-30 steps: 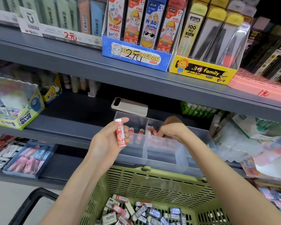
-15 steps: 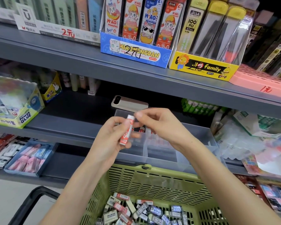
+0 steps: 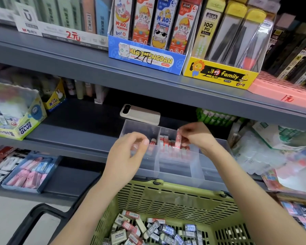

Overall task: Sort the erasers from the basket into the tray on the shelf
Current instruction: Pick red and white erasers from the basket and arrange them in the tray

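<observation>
Holding a red-sleeved eraser (image 3: 178, 138) in a pinch between thumb and fingertips, the right hand (image 3: 196, 137) stands over the middle compartment of the clear tray (image 3: 175, 167) on the shelf (image 3: 74, 137).

Orientation: the eraser's long axis is near upright. Its upper end shows above the fingertips and its lower end points down into the compartment. Whether that end touches anything cannot be told.

Just below and left of the right fingertips, a row of red erasers (image 3: 165, 143) stands on end along the far side of that compartment.

The left hand (image 3: 125, 156) holds nothing. Its fingers are loosely curled, with the thumb tip close to the forefinger, and it sits in front of the left compartment. One red eraser (image 3: 153, 141) stands just beyond the thumb tip.

Edges: a divider wall (image 3: 159, 151) runs between the two sets of fingers. A second divider lies under the right wrist (contents of the right compartment not discernible).

Open room: the near half of the middle compartment, on the person's side of the right fingers, appears bare through the frosted wall.

The green basket (image 3: 166, 197) sits below both forearms, its far wall just before the tray front. Loose erasers (image 3: 148, 228) lie jumbled in it. A beige phone (image 3: 140, 114) lies flat beyond the tray, behind both sets of fingers.
</observation>
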Action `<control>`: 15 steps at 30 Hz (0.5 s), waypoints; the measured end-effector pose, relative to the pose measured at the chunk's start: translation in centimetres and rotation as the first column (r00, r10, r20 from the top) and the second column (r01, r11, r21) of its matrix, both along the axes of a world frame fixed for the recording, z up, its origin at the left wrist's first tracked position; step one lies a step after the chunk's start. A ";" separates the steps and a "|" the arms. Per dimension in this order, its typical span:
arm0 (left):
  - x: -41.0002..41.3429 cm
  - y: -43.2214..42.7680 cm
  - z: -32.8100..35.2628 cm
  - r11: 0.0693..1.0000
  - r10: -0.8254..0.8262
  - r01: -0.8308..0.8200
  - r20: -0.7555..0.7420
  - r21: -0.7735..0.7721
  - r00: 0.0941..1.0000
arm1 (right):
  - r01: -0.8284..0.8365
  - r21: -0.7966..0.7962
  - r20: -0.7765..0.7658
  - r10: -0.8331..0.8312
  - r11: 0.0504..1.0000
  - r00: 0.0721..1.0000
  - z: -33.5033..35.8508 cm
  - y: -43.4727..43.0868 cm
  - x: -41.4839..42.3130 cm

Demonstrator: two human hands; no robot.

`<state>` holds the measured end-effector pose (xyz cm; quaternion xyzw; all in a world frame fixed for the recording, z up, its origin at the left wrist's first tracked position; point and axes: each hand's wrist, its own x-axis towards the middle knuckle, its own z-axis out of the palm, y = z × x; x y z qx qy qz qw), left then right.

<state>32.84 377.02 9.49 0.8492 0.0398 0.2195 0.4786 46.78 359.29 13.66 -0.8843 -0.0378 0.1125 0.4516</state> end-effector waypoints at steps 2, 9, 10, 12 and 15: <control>0.0 -0.1 -0.3 0.991 -0.012 0.009 0.015 0.136 1.000 | -0.009 -0.003 -0.014 0.009 1.000 1.000 -0.5 0.7 0.2; -0.2 -0.6 -0.5 0.920 -0.025 0.027 -0.011 0.391 1.000 | 0.007 -0.477 0.141 0.069 0.879 0.988 -2.9 1.9 0.1; -0.2 -0.7 -0.5 0.911 -0.027 0.035 -0.025 0.412 0.999 | 0.000 -0.482 0.139 0.077 0.876 0.987 -3.2 1.8 0.1; -0.1 -0.7 -0.6 0.891 -0.029 0.045 -0.043 0.451 0.999 | -0.014 -0.485 0.134 0.091 0.874 0.987 -3.3 1.7 0.2; -0.2 -0.8 -0.6 0.851 -0.044 0.076 -0.074 0.520 0.996 | -0.018 -0.422 0.197 0.111 0.907 0.974 -2.4 1.1 -0.7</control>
